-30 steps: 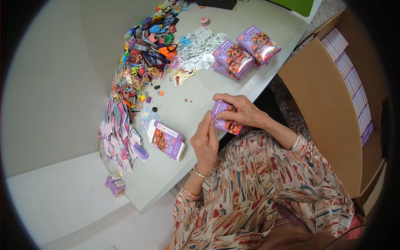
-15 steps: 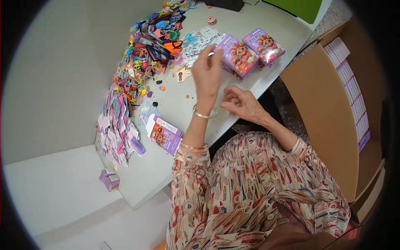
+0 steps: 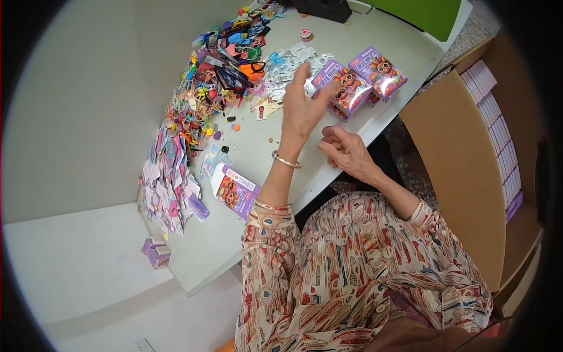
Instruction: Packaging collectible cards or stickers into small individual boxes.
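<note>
My left hand (image 3: 303,107) is lifted over the white table (image 3: 258,146) with its fingers spread, fingertips just short of the purple window boxes (image 3: 347,89) at the table's far right. It holds nothing. My right hand (image 3: 346,150) rests near the table's front edge, fingers loosely bent and empty. A second purple box (image 3: 380,71) lies beside the first, and another one (image 3: 236,191) lies flat near my left elbow.
A heap of colourful hair accessories (image 3: 217,76) and small clear packets (image 3: 287,64) fills the far left of the table. Flat purple cards (image 3: 170,182) lie along the left edge. An open cardboard carton (image 3: 463,152) with purple packs stands on my right. A small purple box (image 3: 155,253) sits on the lower surface.
Both hands held a purple box near the front edge. My left hand carried it to the boxes at the far right and let it go. My right hand stayed near the edge.
</note>
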`<state>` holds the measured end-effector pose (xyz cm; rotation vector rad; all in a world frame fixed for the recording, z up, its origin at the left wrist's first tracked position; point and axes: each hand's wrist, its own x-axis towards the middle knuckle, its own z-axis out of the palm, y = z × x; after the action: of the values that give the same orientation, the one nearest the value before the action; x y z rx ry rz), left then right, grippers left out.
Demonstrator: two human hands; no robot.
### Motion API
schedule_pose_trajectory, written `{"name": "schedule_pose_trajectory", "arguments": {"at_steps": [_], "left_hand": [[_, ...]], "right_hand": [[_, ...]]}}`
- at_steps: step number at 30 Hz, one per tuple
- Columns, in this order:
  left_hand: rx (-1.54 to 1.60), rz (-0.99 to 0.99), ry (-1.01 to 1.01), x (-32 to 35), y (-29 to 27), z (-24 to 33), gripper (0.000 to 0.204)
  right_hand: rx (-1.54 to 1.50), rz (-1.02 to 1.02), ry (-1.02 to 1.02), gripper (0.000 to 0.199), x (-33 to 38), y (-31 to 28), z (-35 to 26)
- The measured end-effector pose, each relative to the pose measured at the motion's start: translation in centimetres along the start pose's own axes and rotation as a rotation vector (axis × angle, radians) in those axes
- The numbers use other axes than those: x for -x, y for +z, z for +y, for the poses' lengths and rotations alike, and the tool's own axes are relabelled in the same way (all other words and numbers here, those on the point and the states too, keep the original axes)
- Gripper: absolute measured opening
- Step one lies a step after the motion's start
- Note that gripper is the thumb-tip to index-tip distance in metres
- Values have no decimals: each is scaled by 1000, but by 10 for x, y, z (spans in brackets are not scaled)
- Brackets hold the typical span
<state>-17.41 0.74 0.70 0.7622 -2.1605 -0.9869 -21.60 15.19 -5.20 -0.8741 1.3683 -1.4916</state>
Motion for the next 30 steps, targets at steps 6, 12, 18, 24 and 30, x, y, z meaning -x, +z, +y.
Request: {"name": "schedule_pose_trajectory", "arguments": {"at_steps": [6,12,18,24,30], "left_hand": [[-229,-152,263,8,11,17,108],[-204,-31,272,30,-15,30,104],[-476,25,410,92,-53,29,99],[-168,-91,88,129,-74,31,81],[501,-199,-408,132,-96,11,34]], "right_hand": [[54,-33,1,24,1,-5,-4],[-203,-8,109,45,-2,-14,2],[-820,-159,67,53,5,-12,-5],[-455,-191,102,31,3,-1,-6],[-412,-221,135,35,-1,-2,-2]]}}
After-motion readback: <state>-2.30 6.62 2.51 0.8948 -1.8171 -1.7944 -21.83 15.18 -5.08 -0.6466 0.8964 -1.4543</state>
